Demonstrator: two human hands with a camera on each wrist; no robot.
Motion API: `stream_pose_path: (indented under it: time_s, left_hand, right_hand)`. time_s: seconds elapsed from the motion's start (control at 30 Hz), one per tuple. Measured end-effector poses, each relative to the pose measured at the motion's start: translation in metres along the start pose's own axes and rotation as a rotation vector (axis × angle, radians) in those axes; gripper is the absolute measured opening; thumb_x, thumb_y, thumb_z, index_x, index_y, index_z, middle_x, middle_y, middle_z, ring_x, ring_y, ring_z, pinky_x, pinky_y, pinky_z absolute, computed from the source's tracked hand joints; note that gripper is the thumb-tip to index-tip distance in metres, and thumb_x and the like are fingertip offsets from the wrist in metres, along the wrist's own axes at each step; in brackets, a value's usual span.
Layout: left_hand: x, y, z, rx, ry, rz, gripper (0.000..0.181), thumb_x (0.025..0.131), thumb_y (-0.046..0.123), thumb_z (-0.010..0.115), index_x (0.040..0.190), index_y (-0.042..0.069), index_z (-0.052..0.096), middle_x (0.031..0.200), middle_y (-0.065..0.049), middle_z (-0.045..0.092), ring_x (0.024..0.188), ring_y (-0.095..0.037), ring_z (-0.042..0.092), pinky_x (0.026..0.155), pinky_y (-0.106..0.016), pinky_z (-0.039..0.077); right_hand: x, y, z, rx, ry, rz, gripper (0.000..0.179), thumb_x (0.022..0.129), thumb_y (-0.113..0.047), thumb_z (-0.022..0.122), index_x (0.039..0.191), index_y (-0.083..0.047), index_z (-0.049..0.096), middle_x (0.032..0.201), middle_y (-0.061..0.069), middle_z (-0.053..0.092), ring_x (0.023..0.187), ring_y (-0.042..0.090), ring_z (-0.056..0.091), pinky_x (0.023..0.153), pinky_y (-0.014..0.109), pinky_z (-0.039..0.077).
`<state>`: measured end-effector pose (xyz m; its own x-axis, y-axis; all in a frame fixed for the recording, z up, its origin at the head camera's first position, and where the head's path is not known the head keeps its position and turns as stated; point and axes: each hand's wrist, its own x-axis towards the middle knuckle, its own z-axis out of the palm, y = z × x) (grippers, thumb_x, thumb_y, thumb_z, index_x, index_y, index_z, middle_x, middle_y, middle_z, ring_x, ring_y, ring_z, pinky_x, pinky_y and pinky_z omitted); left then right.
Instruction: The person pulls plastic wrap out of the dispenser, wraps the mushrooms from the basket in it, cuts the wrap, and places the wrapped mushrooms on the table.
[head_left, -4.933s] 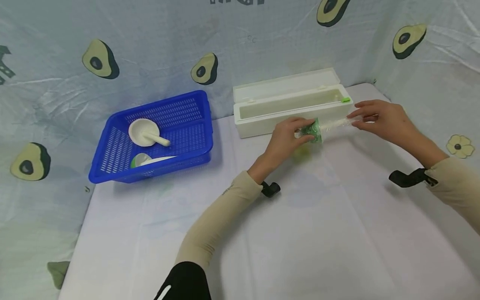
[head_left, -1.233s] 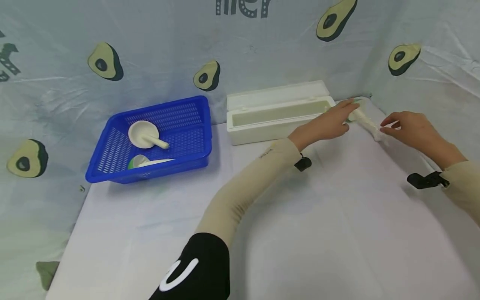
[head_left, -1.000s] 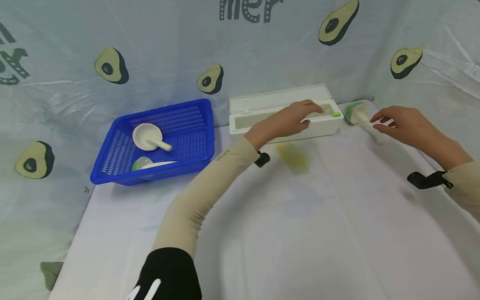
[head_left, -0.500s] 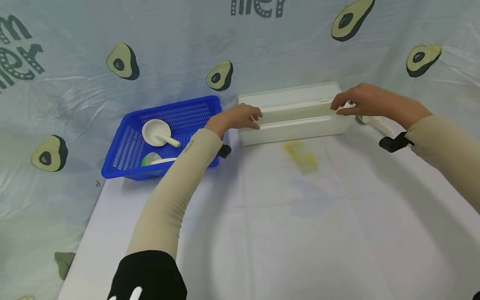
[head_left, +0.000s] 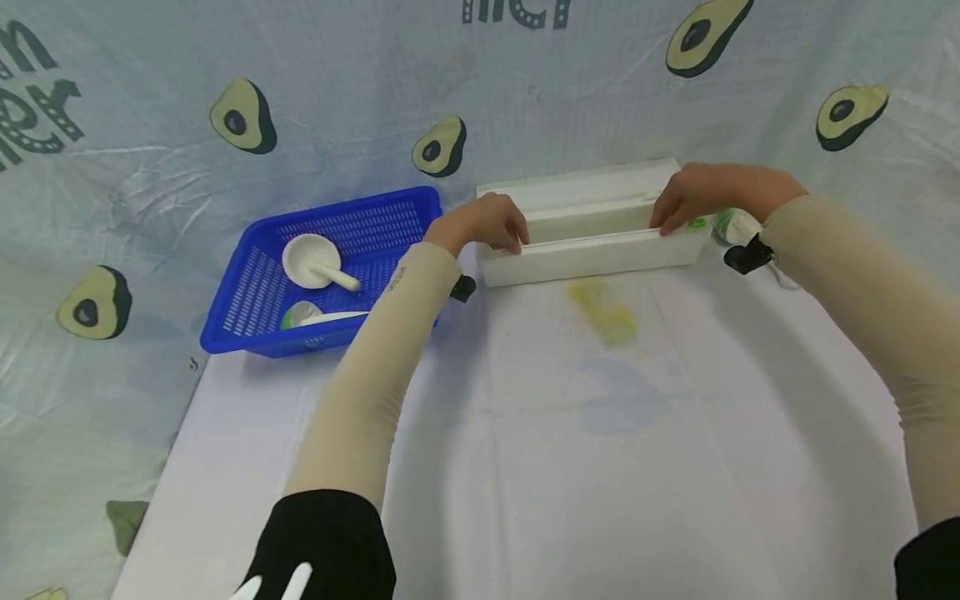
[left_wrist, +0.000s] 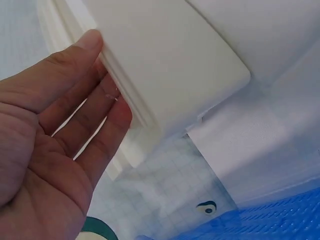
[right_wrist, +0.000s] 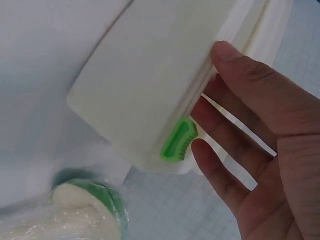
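2 hands on the front rim of a long white box

A long, rectangular white plastic box [head_left: 592, 260] sits near the back of the white cloth-covered table [head_left: 600, 508], its flat white lid [head_left: 585, 185] tilted back behind it; the left hand [head_left: 483, 223] pinches the front wall near the left end, thumb outside, fingers inside; the right hand [head_left: 693, 193] pinches the same wall nearer the right end, its fingers slightly parted; its little fingertip is right by a small bright-green ridged plastic tab [right_wrist: 179, 141], though I cannot tell if they touch.

The 2 holds look well spaced; to do this well, match pressure at both ends, keep the rim level, and squeeze lightly, since a thin wall could flex; best keep the little finger off the tab.

Mind the sides: a green-and-cream utensil in clear plastic wrap [right_wrist: 85, 215] lies just beyond the right end; a blue perforated plastic basket [head_left: 232, 344] stands near the left end.
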<state>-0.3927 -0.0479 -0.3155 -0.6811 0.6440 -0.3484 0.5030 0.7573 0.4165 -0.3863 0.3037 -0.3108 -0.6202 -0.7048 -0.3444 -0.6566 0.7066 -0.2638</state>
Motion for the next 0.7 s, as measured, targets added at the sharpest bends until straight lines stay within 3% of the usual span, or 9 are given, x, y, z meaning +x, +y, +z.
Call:
stream_pose_path:
  time_s: [0.23,0.4,0.57,0.7]
  left_hand:
    - [0.001,-0.003,-0.004,-0.120,0.007,-0.048,0.016,0.093,0.005,0.073,0.109,0.006,0.077,0.099,-0.009,0.070,0.082,-0.017,0.059,0.077,-0.027,0.053]
    - [0.003,-0.007,-0.006,-0.227,0.022,-0.094,0.018,0.092,0.000,0.073,0.110,0.002,0.077,0.107,-0.014,0.074,0.090,-0.017,0.067,0.085,-0.030,0.059]
    - [0.006,-0.006,-0.008,-0.196,0.090,-0.107,0.019,0.092,-0.002,0.072,0.110,0.000,0.075,0.106,-0.016,0.074,0.092,-0.021,0.068,0.085,-0.033,0.058]
    - [0.009,-0.003,-0.008,-0.169,0.132,-0.153,0.021,0.094,-0.004,0.066,0.115,-0.002,0.072,0.109,-0.016,0.071,0.095,-0.024,0.066,0.086,-0.035,0.058]
  right_hand:
    - [0.006,0.008,-0.006,0.015,-0.002,-0.008,0.016,0.096,-0.016,0.072,0.109,-0.008,0.078,0.102,0.004,0.077,0.090,0.018,0.070,0.079,0.035,0.056]
    - [0.010,0.009,-0.013,0.053,-0.038,0.069,0.016,0.100,-0.012,0.065,0.111,-0.006,0.076,0.101,0.004,0.075,0.091,0.019,0.069,0.079,0.037,0.056]
    - [0.013,0.010,-0.014,0.053,-0.021,0.121,0.013,0.101,-0.010,0.062,0.109,-0.003,0.070,0.104,0.007,0.072,0.095,0.022,0.066,0.082,0.041,0.054]
    - [0.018,0.010,-0.010,0.061,-0.001,0.136,0.014,0.098,-0.012,0.066,0.109,-0.003,0.067,0.105,0.008,0.071,0.096,0.023,0.065,0.082,0.041,0.053]
